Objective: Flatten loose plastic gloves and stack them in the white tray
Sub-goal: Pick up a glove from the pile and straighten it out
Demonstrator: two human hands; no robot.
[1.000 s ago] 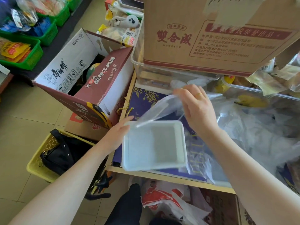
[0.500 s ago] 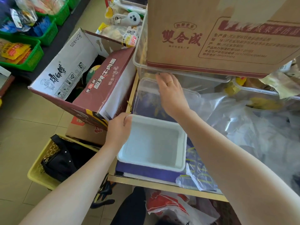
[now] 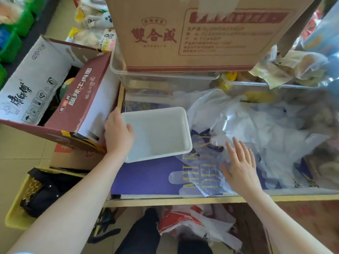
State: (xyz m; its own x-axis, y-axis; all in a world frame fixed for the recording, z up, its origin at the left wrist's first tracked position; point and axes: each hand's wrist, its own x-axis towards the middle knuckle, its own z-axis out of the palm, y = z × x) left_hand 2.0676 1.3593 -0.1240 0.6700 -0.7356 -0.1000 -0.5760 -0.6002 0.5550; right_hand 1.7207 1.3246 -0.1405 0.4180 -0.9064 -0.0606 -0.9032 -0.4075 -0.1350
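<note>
The white tray [image 3: 165, 121] lies tilted on a purple printed surface [image 3: 146, 178], with nothing visible inside it. My left hand [image 3: 117, 133] grips its left rim, thumb over the edge. A clear plastic glove [image 3: 198, 173] lies spread on the purple surface in front of the tray, fingers pointing left. My right hand [image 3: 240, 165] rests flat on it with straight fingers. A heap of loose plastic gloves [image 3: 256, 129] lies to the right.
A big cardboard box [image 3: 198, 33] sits in a clear bin [image 3: 165, 79] right behind the tray. An open noodle carton [image 3: 55, 99] stands at the left. A yellow basket [image 3: 22, 198] with a black bag is on the floor. A wooden edge [image 3: 183, 199] bounds the front.
My right hand came back from the clear bin and down to the right, onto a glove on the purple surface. The tray shifted and tilted in my left hand.
</note>
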